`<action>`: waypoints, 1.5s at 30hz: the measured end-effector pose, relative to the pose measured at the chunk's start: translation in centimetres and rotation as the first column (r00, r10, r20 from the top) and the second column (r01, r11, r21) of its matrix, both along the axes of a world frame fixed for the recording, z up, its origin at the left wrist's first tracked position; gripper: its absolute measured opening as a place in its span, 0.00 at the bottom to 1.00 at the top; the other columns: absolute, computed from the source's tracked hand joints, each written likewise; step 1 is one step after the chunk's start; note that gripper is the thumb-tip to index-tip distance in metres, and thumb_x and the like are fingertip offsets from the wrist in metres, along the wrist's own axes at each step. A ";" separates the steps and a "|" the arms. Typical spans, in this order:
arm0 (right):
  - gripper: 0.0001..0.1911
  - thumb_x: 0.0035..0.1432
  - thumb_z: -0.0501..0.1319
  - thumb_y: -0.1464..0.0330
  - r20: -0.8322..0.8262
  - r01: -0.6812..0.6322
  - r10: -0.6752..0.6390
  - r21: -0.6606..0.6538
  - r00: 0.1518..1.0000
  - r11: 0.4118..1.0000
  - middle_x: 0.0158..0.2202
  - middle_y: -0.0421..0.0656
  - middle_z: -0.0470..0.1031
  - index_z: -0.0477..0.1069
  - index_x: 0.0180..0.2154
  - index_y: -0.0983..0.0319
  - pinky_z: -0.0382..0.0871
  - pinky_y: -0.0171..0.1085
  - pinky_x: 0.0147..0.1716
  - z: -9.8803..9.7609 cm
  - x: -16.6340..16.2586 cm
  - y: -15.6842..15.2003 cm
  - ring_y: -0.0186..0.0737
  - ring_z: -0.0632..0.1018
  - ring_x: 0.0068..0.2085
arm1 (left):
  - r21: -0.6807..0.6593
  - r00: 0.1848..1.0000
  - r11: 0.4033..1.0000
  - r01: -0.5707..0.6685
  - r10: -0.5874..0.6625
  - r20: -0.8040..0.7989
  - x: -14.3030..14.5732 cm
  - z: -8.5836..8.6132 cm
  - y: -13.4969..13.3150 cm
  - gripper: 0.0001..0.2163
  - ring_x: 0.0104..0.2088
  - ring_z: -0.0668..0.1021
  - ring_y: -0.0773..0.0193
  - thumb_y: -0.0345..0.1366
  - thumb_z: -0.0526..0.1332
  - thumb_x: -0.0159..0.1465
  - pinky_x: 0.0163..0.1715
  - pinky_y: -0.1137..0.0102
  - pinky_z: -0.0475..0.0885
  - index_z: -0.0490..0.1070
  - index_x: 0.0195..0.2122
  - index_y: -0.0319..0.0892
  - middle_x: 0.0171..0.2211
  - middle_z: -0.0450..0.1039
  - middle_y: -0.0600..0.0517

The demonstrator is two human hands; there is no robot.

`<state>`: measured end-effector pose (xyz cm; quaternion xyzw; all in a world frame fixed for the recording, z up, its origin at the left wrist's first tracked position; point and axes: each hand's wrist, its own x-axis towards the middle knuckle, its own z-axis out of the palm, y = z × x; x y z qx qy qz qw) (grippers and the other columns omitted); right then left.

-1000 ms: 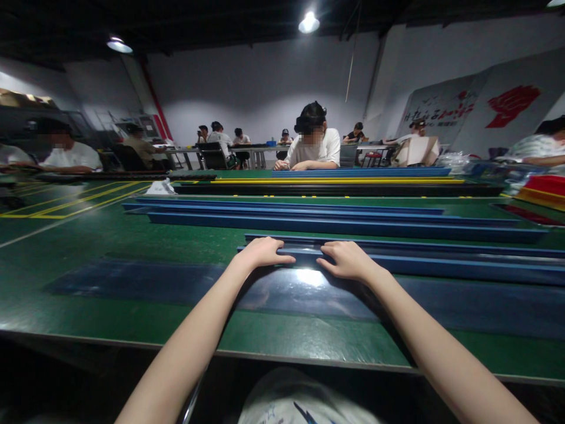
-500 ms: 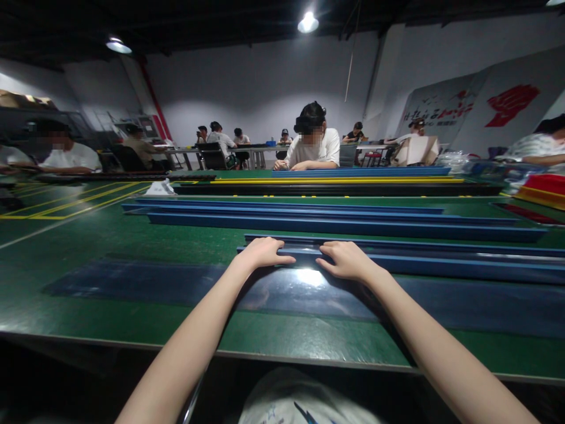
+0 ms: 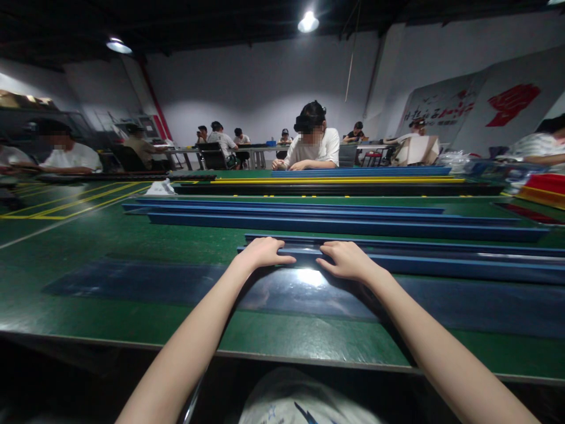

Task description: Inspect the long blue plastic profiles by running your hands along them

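Observation:
A long blue channel strip (image 3: 450,266) with raised sides lies across the green table in front of me, running off to the right. My left hand (image 3: 263,253) grips it close to its left end, thumb along the near wall and fingers over into the channel. A short way to the right, my right hand (image 3: 346,260) holds the same strip, its thumb pointing left on the near side. The fingertips of both hands are partly hidden. Between my forearms and beyond them, a flat, glossy see-through sheet strip (image 3: 273,294) lies on the table.
Farther back lie more blue channel strips (image 3: 344,225), then yellow strips (image 3: 335,181) and black strips (image 3: 353,189). A small white object (image 3: 159,188) sits at their left. Across the table a person (image 3: 324,147) works. Near me runs the table's front edge (image 3: 309,362).

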<state>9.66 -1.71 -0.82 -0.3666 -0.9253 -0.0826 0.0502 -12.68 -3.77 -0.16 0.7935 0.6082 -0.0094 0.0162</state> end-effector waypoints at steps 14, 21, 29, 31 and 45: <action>0.17 0.59 0.48 0.60 -0.002 0.003 -0.003 0.008 1.000 1.000 0.35 0.45 0.74 0.69 0.32 0.62 0.56 0.33 0.29 -0.1 0.1 0.0 0.39 0.74 0.35 | -0.025 1.000 1.000 0.002 -0.001 0.030 -0.2 0.1 0.2 0.28 0.36 0.76 0.55 0.63 0.48 0.52 0.30 0.70 0.65 0.70 0.36 0.44 0.36 0.75 0.48; 0.17 0.59 0.48 0.60 -0.006 -0.004 0.004 0.024 1.000 1.000 0.35 0.45 0.74 0.69 0.32 0.62 0.55 0.33 0.28 -0.1 0.2 0.0 0.39 0.74 0.35 | -0.072 0.997 0.997 -0.033 0.037 0.064 -0.6 0.4 0.3 0.28 0.36 0.75 0.57 0.63 0.51 0.51 0.30 0.71 0.65 0.69 0.37 0.44 0.37 0.74 0.49; 0.17 0.59 0.48 0.60 0.002 0.007 -0.007 0.006 1.000 1.000 0.35 0.46 0.74 0.69 0.32 0.63 0.56 0.34 0.29 0.0 0.1 -0.1 0.39 0.74 0.35 | -0.125 0.991 0.989 -0.080 0.092 0.095 -1.7 0.1 0.7 0.24 0.36 0.75 0.58 0.57 0.60 0.46 0.27 0.73 0.63 0.67 0.36 0.44 0.38 0.74 0.50; 0.17 0.59 0.48 0.60 0.006 0.013 -0.013 -0.005 1.000 1.000 0.35 0.47 0.74 0.69 0.33 0.63 0.56 0.34 0.30 0.1 0.1 -0.1 0.39 0.74 0.36 | -0.133 0.990 0.987 -0.086 0.100 0.100 -1.9 0.1 0.8 0.23 0.36 0.74 0.59 0.55 0.61 0.46 0.28 0.73 0.63 0.68 0.36 0.43 0.37 0.74 0.50; 0.17 0.59 0.47 0.60 0.016 0.004 -0.004 0.015 1.000 1.000 0.34 0.46 0.74 0.69 0.32 0.62 0.56 0.33 0.29 -0.1 0.1 0.0 0.39 0.74 0.35 | -0.205 0.980 0.968 -0.142 0.167 0.111 -3.7 0.4 1.0 0.23 0.37 0.74 0.60 0.53 0.63 0.43 0.30 0.74 0.65 0.68 0.36 0.44 0.38 0.73 0.51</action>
